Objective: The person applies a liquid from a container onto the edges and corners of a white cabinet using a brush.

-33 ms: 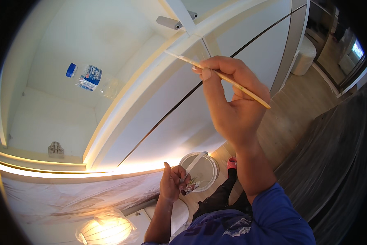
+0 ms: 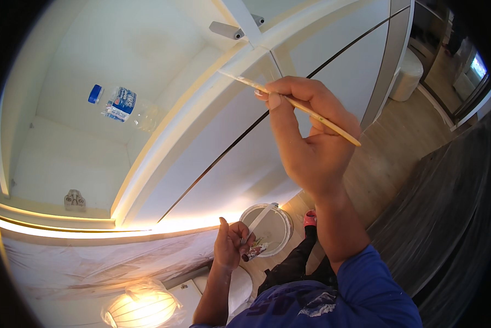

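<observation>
A clear plastic water bottle with a blue cap and a blue, white and red label lies on its side on a white shelf inside an open white cabinet, toward the upper left of the view. The cap points left and the label wraps the bottle's middle; its print is too small to make out. A small metal hinge plate sits at the shelf's front edge, low on the left.

The right hand is raised high, its forearm in a blue sleeve rising from the lower edge. The fingers are closed around a thin pale wooden-handled paintbrush, pinched between thumb and fingertips. The brush slants up to the left, its tip touching the cream-coloured edge of the cabinet frame, while the handle end sticks out down to the right past the hand.

The left hand is held low near the centre bottom, curled shut around a small paint-smeared tube and some thin sticks, thumb pointing up. Just beside it on the wooden floor stands a round white paint bucket with a flat stirring stick resting across it. Clear plastic sheeting covers the area at lower left, over a glowing round lamp.
</observation>
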`<state>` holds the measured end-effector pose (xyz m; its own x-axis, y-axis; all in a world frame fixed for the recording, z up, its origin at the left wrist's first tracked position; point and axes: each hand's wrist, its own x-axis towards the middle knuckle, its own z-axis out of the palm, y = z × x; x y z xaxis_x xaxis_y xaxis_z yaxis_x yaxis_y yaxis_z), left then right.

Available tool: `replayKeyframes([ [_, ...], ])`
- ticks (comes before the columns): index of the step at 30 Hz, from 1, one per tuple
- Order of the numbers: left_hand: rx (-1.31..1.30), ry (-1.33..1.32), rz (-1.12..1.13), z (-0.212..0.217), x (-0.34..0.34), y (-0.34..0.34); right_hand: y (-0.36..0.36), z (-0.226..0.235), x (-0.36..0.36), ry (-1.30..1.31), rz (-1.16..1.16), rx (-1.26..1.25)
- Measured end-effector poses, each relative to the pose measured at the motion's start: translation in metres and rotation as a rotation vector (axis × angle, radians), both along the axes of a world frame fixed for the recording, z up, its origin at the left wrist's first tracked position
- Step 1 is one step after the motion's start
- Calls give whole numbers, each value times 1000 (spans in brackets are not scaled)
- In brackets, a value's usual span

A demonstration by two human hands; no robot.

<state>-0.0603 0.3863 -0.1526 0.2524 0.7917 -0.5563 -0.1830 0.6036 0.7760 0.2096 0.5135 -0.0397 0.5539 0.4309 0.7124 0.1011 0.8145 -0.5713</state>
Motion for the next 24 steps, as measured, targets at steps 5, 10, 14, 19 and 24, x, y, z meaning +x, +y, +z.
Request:
replayKeyframes([
  [5, 3, -6, -2, -1, 0, 0, 10, -3, 0, -23, -73, 35],
  [10, 2, -2, 9, -1, -1, -1, 5, -2, 4, -17, -112, 17],
  [14, -3, 7, 12, 0, 0, -1, 4, -4, 0, -31, -78, 34],
  [19, -3, -13, 1, -1, -1, -1, 10, -4, 5, -25, -168, 41],
  [24, -6, -6, 10, 1, -1, -2, -3, -1, 0, -121, -258, -22],
])
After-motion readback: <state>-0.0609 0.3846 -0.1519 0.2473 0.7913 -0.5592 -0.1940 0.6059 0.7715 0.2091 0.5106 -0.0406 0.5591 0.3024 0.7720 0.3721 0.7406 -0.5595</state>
